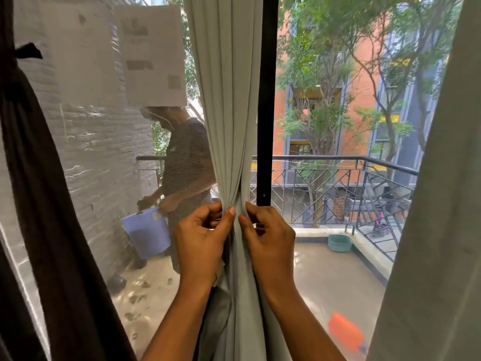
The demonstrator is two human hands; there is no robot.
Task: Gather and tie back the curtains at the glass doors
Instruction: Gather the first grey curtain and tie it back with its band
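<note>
Head view, looking forward and down at the glass doors. Pale grey-green curtain [229,126] hanging in the middle, just in front of the black door frame [268,100], bunched into tight vertical pleats at a narrow waist and flaring again below. Left hand [201,238] pressed to the left side of that waist, thumb up against the folds, fingers curled in and pinching the fabric. Right hand [268,238] mirrored on the right side, thumb and forefinger nipping the same gathered pleats, remaining fingers curled. Thumbs nearly meeting across the bunch. Possibly a thin tie-back between the fingers, but too hidden by the folds to tell. Both forearms rising from the bottom edge, either side of the lower drape.

Dark brown curtain [46,204] at far left, cinched high up by a dark tie [27,50]. Second pale curtain [437,204] filling the right edge, hanging loose. Through the mesh-screened left pane, a person on the balcony carrying a lilac bucket [148,233] beside a whitewashed brick wall [91,142]. Through the right pane, black metal railing [338,188], a teal tub [339,243] on the balcony floor near the railing, and an orange object [346,332] closer to the glass, blurred.
</note>
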